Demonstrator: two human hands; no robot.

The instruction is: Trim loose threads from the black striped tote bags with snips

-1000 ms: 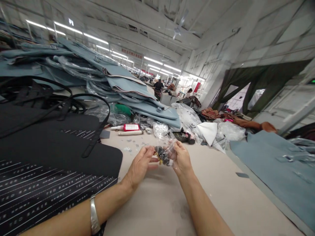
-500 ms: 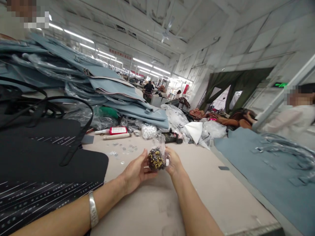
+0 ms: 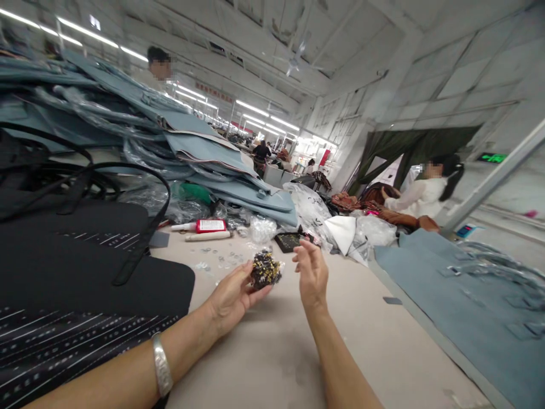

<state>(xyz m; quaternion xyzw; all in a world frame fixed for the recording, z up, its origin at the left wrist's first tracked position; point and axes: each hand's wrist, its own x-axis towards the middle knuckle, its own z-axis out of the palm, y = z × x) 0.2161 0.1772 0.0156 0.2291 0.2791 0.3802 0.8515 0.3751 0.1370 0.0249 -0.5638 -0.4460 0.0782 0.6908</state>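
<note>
head view, bench level.

left hand (image 3: 232, 295): palm up, fingers curled, thumb and fingertips (image 3: 254, 282) pinching small clear bag (image 3: 264, 269) of dark and gold hardware. bag at the tips, not down in the palm. lower half against the fingertips, upper half clear of them. raised above the table (image 3: 276, 352), no contact with it.

right hand (image 3: 313, 274): empty, palm turned toward the bag, fingers loosely spread and slightly bent. just beside the bag on its right, visible gap between, no touching.

silver bangle (image 3: 162, 366) on left wrist.

left of the hands: black bags (image 3: 85, 267) flat on the table, white lettered stripes on the nearest, black strap (image 3: 142, 244) across the top.

behind the bag, on the table: scatter of clear discs (image 3: 217, 261), red-labelled tube (image 3: 203, 226), white stick (image 3: 208, 236) just in front of it, crumpled plastic (image 3: 261, 229), dark tray (image 3: 288, 241).

further back, left: tilted stack of blue-grey panels (image 3: 213, 153), some in plastic film.

right edge: blue-grey sheet (image 3: 468, 295) with metal fittings, small dark patch (image 3: 392, 300) on the table near it.

background: 1 person in white top (image 3: 419, 196) beside brown bags. 2nd person (image 3: 159, 62) behind the stack, only the head showing.
</note>
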